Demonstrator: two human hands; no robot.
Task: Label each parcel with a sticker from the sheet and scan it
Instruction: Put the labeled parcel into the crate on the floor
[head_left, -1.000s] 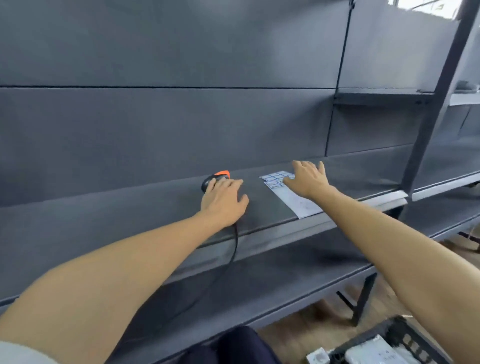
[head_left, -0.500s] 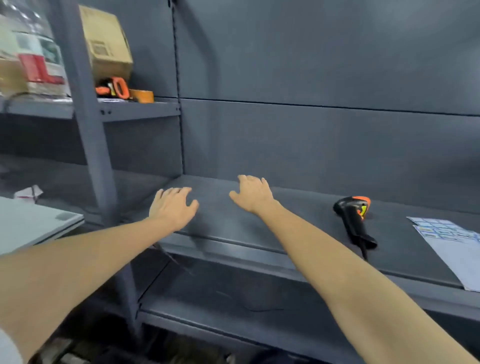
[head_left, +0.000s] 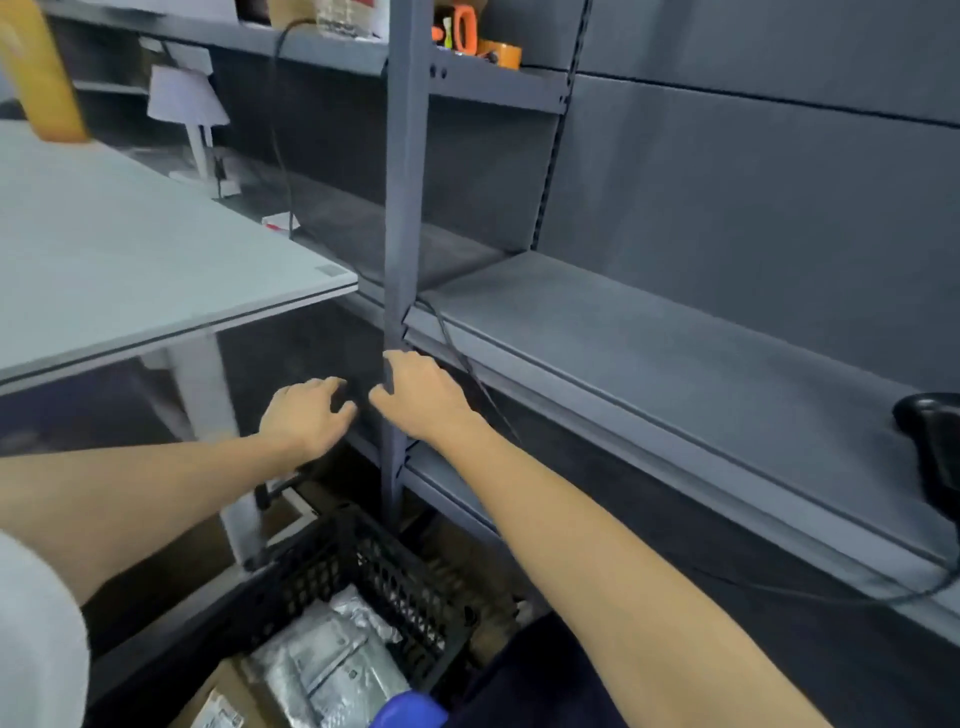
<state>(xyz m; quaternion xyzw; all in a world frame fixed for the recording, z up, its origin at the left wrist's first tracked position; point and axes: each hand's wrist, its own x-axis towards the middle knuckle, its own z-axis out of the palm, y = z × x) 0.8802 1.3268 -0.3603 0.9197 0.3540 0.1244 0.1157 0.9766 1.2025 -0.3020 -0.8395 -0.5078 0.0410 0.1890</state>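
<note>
Parcels (head_left: 322, 660) in silvery wrap lie in a black crate (head_left: 363, 571) at the bottom centre of the frame. Above it, mid-frame, the left hand (head_left: 306, 413) and right hand (head_left: 421, 395) reach forward with fingers loosely spread, holding nothing. The scanner (head_left: 935, 441) rests on the grey shelf (head_left: 649, 353) at the right edge.

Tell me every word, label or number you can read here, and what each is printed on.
None can be read.
Silver parcels in the black crate: printed labels, too blurred.
Cardboard box at the bottom edge: white label, too blurred.
White tabletop: small grey sticker near its corner, too small.
Packages on the top shelf: red and white print, too blurred.
</note>
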